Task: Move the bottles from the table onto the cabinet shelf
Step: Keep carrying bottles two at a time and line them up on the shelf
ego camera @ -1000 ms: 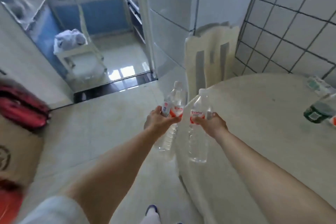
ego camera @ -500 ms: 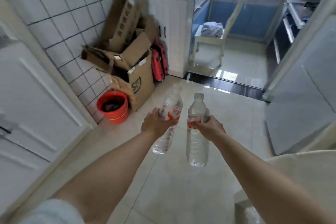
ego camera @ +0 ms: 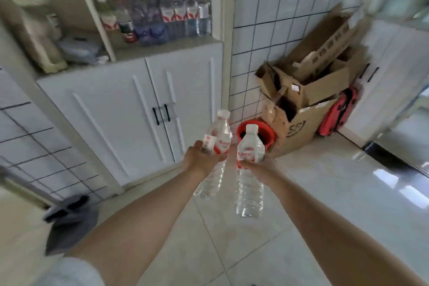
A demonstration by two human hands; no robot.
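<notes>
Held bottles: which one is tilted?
The left hand's bottle. It leans, base swung toward the person's left, cap up right. The right hand's bottle hangs about upright. Both are clear with red labels.

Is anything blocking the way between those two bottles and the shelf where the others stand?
Nothing visible does. The left hand and right hand hold the two bottles in open air facing the cabinet shelf; its front is open, though bottles already fill much of it.

Lighting: bright, soft daylight; glare patches on floor tiles [ego camera: 394, 183] right of the cardboard boxes [ego camera: 308, 100]. Quality: motion blur throughout, wide-angle bending toward edges.
</notes>
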